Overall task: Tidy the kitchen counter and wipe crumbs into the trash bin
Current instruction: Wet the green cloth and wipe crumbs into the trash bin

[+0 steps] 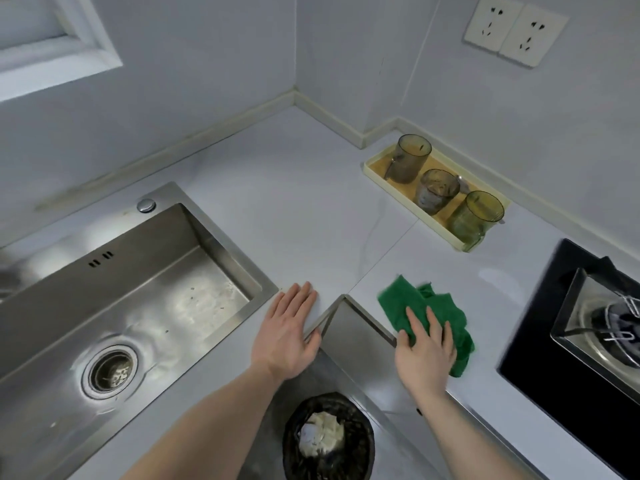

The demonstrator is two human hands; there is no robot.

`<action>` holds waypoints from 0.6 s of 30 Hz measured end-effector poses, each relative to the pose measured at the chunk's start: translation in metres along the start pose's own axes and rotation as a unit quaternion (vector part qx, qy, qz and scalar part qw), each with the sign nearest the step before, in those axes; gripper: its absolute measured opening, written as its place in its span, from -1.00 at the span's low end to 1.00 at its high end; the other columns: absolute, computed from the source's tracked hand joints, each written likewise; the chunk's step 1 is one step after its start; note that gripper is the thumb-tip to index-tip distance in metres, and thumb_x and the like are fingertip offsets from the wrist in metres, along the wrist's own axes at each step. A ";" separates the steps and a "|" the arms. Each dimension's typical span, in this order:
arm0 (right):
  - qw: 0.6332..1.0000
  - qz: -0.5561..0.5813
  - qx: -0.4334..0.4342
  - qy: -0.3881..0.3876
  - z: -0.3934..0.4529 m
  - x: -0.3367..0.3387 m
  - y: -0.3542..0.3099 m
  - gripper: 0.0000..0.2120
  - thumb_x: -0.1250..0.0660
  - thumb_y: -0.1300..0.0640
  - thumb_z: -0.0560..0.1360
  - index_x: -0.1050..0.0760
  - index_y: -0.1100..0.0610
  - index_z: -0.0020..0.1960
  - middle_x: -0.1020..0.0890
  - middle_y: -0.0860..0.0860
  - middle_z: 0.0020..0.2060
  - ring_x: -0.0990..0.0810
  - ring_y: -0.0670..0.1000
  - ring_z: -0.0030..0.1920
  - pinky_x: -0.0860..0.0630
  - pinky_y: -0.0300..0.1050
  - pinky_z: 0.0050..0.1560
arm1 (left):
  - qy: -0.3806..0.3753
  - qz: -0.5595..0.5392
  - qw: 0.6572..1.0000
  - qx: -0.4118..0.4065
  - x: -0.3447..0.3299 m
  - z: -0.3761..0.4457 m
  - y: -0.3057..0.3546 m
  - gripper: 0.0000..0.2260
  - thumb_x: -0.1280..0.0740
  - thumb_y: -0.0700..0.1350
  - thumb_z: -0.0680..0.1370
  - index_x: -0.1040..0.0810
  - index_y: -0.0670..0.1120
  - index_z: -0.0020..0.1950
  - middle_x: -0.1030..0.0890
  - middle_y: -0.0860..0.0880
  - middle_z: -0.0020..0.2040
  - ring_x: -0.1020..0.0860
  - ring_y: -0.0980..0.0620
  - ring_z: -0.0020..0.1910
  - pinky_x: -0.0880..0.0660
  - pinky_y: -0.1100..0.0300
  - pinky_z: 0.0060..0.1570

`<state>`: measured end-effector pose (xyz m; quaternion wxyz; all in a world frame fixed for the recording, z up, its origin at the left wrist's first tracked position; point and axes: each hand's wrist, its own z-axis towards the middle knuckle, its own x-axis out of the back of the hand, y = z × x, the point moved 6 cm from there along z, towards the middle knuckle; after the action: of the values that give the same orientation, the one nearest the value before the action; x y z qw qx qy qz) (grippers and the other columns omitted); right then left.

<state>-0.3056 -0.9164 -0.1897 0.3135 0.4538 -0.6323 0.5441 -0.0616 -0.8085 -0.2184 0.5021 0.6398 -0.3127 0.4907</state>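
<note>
Left hand was laid flat, fingers straight, on the bench edge beside the sink | right hand was pressed with fingers extended onto the green cloth, nothing gripped | lined trash bin was seen below, between the forearms | three glasses were stood on a tray by the wall.

Head view looks steeply down, close over the counter corner.
</note>
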 end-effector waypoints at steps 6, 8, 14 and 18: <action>0.986 -0.014 0.157 -0.054 0.039 -0.039 -0.092 -0.53 -0.21 -0.01 0.63 -0.34 -0.20 0.53 -0.18 -0.10 0.61 0.01 0.11 0.62 0.08 0.24 0.60 | 0.025 -0.018 0.999 0.005 -0.006 0.001 -0.003 -0.32 -0.22 0.18 0.53 -0.19 0.06 0.64 -0.13 0.11 0.66 -0.01 0.10 0.65 0.08 0.09 0.61; 0.975 -0.011 0.211 -0.072 0.043 -0.052 -0.120 -0.54 -0.19 -0.06 0.61 -0.38 -0.23 0.50 -0.19 -0.14 0.60 0.01 0.07 0.61 0.12 0.20 0.60 | 0.031 -0.024 0.999 0.001 -0.006 0.003 -0.003 -0.30 -0.23 0.17 0.50 -0.20 0.06 0.63 -0.14 0.10 0.65 -0.01 0.11 0.65 0.05 0.07 0.60; 0.946 -0.042 0.313 -0.071 0.030 -0.061 -0.114 -0.51 -0.07 -0.21 0.61 -0.30 -0.26 0.53 -0.16 -0.17 0.61 0.02 0.05 0.62 0.08 0.17 0.61 | 0.037 -0.015 0.999 -0.003 0.000 0.000 -0.001 -0.28 -0.21 0.15 0.49 -0.15 0.06 0.65 -0.12 0.10 0.66 0.02 0.12 0.65 0.07 0.08 0.62; 0.958 -0.054 0.279 -0.051 0.012 -0.037 -0.047 -0.51 -0.07 -0.22 0.63 -0.23 -0.27 0.56 -0.10 -0.19 0.62 0.06 0.05 0.63 0.05 0.17 0.61 | 0.036 -0.012 0.999 -0.005 0.000 0.000 0.000 -0.29 -0.19 0.14 0.50 -0.16 0.06 0.65 -0.12 0.11 0.66 0.04 0.14 0.65 0.10 0.09 0.62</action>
<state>-0.2468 -0.9196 -0.2058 0.1707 0.5834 -0.4454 0.6573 -0.0612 -0.8089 -0.2181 0.5217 0.6230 -0.2890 0.5061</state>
